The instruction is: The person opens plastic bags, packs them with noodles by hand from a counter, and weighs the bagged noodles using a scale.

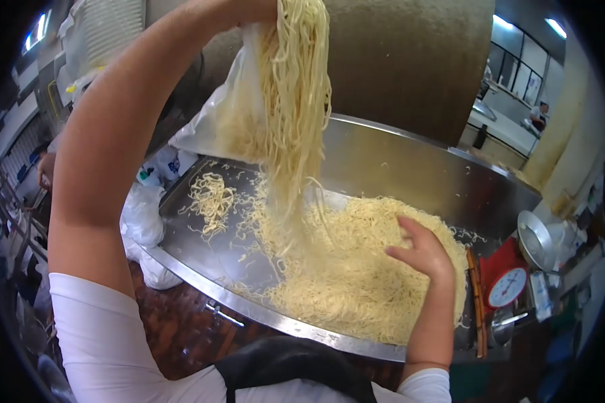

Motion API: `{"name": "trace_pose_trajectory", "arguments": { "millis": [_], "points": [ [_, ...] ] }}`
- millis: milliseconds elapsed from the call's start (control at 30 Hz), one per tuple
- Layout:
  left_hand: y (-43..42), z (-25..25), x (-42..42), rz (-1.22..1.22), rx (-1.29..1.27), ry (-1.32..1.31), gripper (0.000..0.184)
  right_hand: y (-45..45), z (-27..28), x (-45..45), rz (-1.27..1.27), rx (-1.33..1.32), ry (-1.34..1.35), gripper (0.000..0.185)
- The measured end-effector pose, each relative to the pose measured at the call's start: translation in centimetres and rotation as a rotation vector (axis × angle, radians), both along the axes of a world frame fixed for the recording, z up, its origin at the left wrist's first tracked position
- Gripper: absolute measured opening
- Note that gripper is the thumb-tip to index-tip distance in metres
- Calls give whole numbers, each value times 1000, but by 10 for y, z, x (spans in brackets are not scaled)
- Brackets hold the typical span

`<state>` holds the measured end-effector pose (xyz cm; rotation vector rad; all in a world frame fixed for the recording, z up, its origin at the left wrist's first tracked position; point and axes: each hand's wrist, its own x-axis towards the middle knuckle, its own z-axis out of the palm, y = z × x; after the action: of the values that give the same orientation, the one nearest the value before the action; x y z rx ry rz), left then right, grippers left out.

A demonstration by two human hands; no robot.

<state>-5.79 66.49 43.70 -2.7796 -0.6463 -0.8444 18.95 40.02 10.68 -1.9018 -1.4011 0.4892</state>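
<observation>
We look down on a noodle heap (356, 289) in a tray (198, 258), a clump (212, 201) to the heap's left and a hanging bundle (296, 101) above, a plastic bag (232, 121) on the bundle's left. To our right, sticks (478, 302) lie between the heap and a scale (507, 287); to our left, bags (143, 215) sit beside the tray, while a counter (505, 132) stands far behind it, at right
</observation>
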Motion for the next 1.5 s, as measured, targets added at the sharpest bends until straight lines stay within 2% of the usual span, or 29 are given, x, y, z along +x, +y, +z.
{"name": "trace_pose_trajectory", "arguments": {
  "millis": [33,100,133,167,233,267,367,467,533,567,600,633,667,700,733,767,833,867,900,967,1000,1100,1133,1200,1267,1300,1367,1400,1500],
  "points": [
    [10,-3,1,-4,45,47,27,13,12,-28,17,192,54,92],
    [5,-11,2,-8,137,140,30,40,22,-83,-19,425,-180,112],
    [5,-12,3,-3,233,248,31,53,18,-107,-29,498,-240,114],
    [2,-19,1,-41,81,123,26,67,9,-125,-38,570,-298,117],
    [-11,-41,-5,-113,-230,-128,26,98,-23,-143,7,449,-27,94],
    [-17,-41,-9,-135,-298,4,26,104,-33,-148,30,382,108,83],
    [-10,-77,-8,-244,-264,-7,26,102,-40,-147,85,666,518,59],
    [-22,-144,1,-163,-255,72,30,96,26,-148,235,995,1566,48],
    [-27,-213,14,-68,-276,111,37,106,15,-144,218,749,1261,44],
    [-29,-255,20,6,-324,98,41,115,-15,-136,144,596,907,43],
    [-30,-288,18,105,-391,243,43,124,-45,-128,77,446,550,42],
    [-27,-322,14,201,-454,386,45,119,-61,-125,-30,169,492,42],
    [-12,-366,1,141,-521,470,45,110,-76,-123,-131,-107,427,41],
    [5,-405,-15,83,-580,545,46,103,-111,-118,-137,-136,352,39],
    [9,-435,-32,120,-628,493,43,98,-148,-113,-135,-164,275,36],
    [8,-453,-44,160,-675,445,40,100,-168,-111,-128,-135,486,34],
    [-17,-445,-40,236,-719,244,34,97,-200,-116,-114,-95,920,30],
    [-39,-435,-35,279,-744,142,32,105,-191,-116,-93,-245,1065,31],
    [-65,-421,-27,177,-723,113,29,114,-186,-120,-59,-314,1145,32],
    [-121,-395,-13,6,-698,-18,26,139,-188,-148,97,-332,1119,35],
    [-140,-387,-13,-64,-702,-110,25,147,-189,-163,198,-312,1018,36],
    [-144,-359,-27,94,-792,34,25,176,-190,-200,511,-188,526,41],
    [-118,-396,-35,60,-843,-289,24,178,-182,-205,567,-179,415,42],
    [-69,-409,-66,157,-984,-403,23,180,-152,-196,629,-258,305,46],
    [-40,-443,-99,68,-905,-652,22,166,-84,-172,653,-437,356,53],
    [-42,-437,-106,123,-1062,-719,22,160,-64,-163,669,-533,377,57],
    [-58,-410,-118,238,-1381,-848,22,152,-82,-160,461,-317,50,63],
    [-63,-407,-120,231,-1439,-893,22,147,-94,-160,350,-203,-110,66],
    [-71,-397,-131,215,-1492,-983,23,135,-163,-182,430,-330,-545,70]
  ]
}}
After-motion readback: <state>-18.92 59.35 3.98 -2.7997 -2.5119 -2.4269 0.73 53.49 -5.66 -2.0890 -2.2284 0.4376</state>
